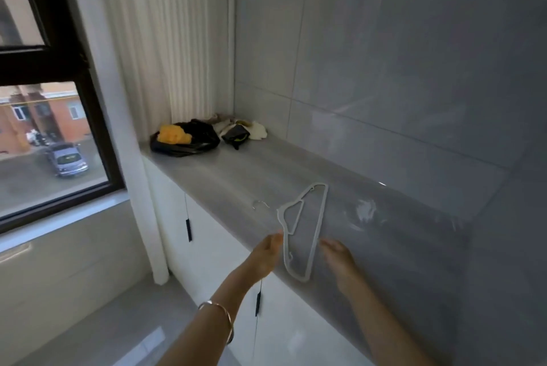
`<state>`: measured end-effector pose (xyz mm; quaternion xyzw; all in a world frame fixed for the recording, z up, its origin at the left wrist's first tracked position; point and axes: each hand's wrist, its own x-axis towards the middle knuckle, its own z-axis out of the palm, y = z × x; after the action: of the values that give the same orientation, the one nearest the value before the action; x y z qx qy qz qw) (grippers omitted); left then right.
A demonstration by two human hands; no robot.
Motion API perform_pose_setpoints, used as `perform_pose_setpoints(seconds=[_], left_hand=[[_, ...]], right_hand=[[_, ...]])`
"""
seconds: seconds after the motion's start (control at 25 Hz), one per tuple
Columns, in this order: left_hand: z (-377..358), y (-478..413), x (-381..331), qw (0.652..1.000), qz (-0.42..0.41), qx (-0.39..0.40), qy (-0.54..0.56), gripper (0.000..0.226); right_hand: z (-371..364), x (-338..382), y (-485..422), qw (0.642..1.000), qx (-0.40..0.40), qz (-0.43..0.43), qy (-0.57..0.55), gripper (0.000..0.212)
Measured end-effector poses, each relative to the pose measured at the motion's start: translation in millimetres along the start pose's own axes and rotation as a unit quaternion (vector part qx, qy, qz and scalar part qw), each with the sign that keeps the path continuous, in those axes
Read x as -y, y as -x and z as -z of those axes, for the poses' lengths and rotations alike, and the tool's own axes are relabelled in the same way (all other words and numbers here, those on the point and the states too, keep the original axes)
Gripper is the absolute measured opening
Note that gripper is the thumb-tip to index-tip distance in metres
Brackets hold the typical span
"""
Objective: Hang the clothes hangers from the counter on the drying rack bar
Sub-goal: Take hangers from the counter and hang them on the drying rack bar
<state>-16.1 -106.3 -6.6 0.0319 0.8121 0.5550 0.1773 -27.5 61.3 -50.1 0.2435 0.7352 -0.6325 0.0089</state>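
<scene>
The white hanger point(318, 229) lay flat near the front edge of the grey counter point(242, 170). Our left hand point(265, 253) and right hand point(340, 259) flanked it with fingers outstretched, their tips just beside its frame; blur hid whether they touched. A black bag point(189, 143) sat in the far corner, near the window point(53, 140) and the tiled wall point(384, 69).

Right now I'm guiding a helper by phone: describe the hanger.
Find the grey counter beside the window. Near its front edge, between left hand and right hand, is the hanger. It is a thin white outline, unlike the black bag at the far end.
</scene>
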Motion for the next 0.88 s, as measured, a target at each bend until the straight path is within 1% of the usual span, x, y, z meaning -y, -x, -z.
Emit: perform_pose_setpoints(seconds=[0.12,0.16,0.2,0.28,0.36,0.4,0.44,0.52,0.6,0.64,0.72,0.8,0.88], left_hand=[[-12.5,-50.7,0.8,0.995,0.091,0.035,0.025,0.056],[-17.5,-65.6,5.0,0.992,0.115,0.044,0.033,0.058],[-20.2,-76.8,10.1,0.989,0.132,0.051,0.049,0.057],[-21.9,-90.3,19.8,0.978,0.167,0.052,0.115,0.057],[-18.1,-93.2,27.9,0.963,0.190,0.061,0.183,0.060],[-13.3,-92.8,30.1,0.959,0.187,0.069,0.203,0.059],[-7.0,-92.4,32.8,0.958,0.176,0.075,0.214,0.057],[9.9,-82.3,26.5,0.957,0.131,0.063,0.251,0.051],[33.2,-65.0,10.9,0.951,0.050,0.015,0.305,0.041],[46.4,-53.8,1.0,0.951,0.012,-0.021,0.307,0.035],[75.4,-23.9,-19.5,0.956,-0.054,-0.087,0.276,0.025],[106.7,12.7,-32.3,0.955,-0.095,-0.141,0.242,0.025],[133.3,52.2,-40.1,0.945,-0.128,-0.178,0.243,0.028]], right_hand=[[-11.9,-15.7,-54.8,0.990,0.043,-0.081,-0.108,0.015],[-16.5,-20.0,-68.7,0.985,0.046,-0.102,-0.135,0.017],[-21.9,-25.4,-80.5,0.982,0.034,-0.113,-0.147,0.019],[-32.8,-27.3,-91.4,0.985,-0.021,-0.116,-0.128,0.019],[-40.7,-25.6,-94.4,0.988,-0.077,-0.098,-0.094,0.015],[-43.2,-22.8,-92.0,0.988,-0.087,-0.085,-0.092,0.013],[-46.3,-20.3,-89.2,0.988,-0.087,-0.070,-0.105,0.014],[-50.3,-4.6,-73.5,0.983,-0.061,-0.037,-0.168,0.020],[-57.0,19.3,-47.3,0.978,-0.004,0.006,-0.209,0.021],[-61.9,32.5,-31.3,0.976,0.030,0.030,-0.211,0.022],[-72.3,56.6,3.2,0.971,0.089,0.074,-0.207,0.021],[-81.8,73.4,39.3,0.967,0.126,0.104,-0.198,0.022],[-88.4,83.9,71.4,0.968,0.145,0.138,-0.153,0.023]])
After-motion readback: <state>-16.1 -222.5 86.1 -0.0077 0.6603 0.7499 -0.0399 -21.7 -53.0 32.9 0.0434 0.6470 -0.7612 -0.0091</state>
